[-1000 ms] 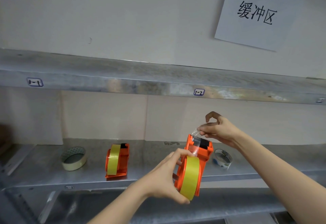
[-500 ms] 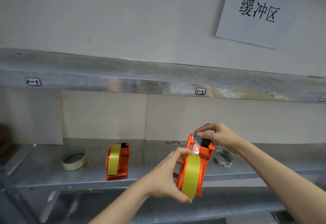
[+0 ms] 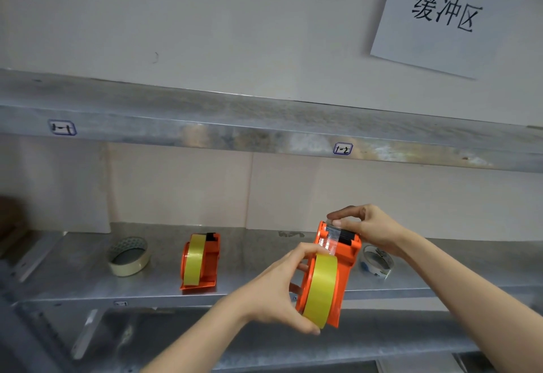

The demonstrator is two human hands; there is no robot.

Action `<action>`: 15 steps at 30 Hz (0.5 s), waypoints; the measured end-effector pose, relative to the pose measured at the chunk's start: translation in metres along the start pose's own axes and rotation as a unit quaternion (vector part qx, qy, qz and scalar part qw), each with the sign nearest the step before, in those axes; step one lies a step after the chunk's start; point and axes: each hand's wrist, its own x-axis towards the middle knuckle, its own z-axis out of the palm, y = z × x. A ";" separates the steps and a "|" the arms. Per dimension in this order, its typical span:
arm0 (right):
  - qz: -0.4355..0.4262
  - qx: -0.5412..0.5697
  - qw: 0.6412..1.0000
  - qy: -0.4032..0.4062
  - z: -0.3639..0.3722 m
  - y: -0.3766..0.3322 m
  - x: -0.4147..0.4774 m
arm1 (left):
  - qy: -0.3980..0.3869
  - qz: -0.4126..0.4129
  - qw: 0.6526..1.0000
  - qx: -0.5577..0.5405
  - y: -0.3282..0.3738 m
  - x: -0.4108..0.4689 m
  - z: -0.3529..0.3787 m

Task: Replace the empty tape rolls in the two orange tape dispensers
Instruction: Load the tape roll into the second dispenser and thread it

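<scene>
My left hand (image 3: 276,287) grips an orange tape dispenser (image 3: 343,258) loaded with a yellow tape roll (image 3: 320,287), held in the air in front of the metal shelf (image 3: 258,258). My right hand (image 3: 370,227) pinches the clear tape end (image 3: 333,236) down at the dispenser's top, by the black cutter. A second orange dispenser (image 3: 201,259) with a yellow roll stands on the shelf to the left. An empty-looking roll core (image 3: 377,261) lies on the shelf behind my right wrist.
A pale masking tape roll (image 3: 129,256) lies flat at the shelf's left. An upper shelf beam (image 3: 264,134) with small labels runs overhead. A paper sign (image 3: 440,16) hangs on the wall at the top right. A lower shelf level sits below.
My right hand came down from above the dispenser, bringing the tape end onto the cutter at the top. The left hand kept its hold; the dispenser stayed roughly in place.
</scene>
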 end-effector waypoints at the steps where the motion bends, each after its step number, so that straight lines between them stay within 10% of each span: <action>1: 0.000 0.001 1.000 0.003 0.000 0.001 0.000 | 0.000 -0.001 1.000 0.000 0.000 0.000 0.001; 15: 0.068 0.100 0.992 0.026 -0.008 0.013 0.005 | -0.015 0.005 1.000 -0.006 0.005 0.007 0.001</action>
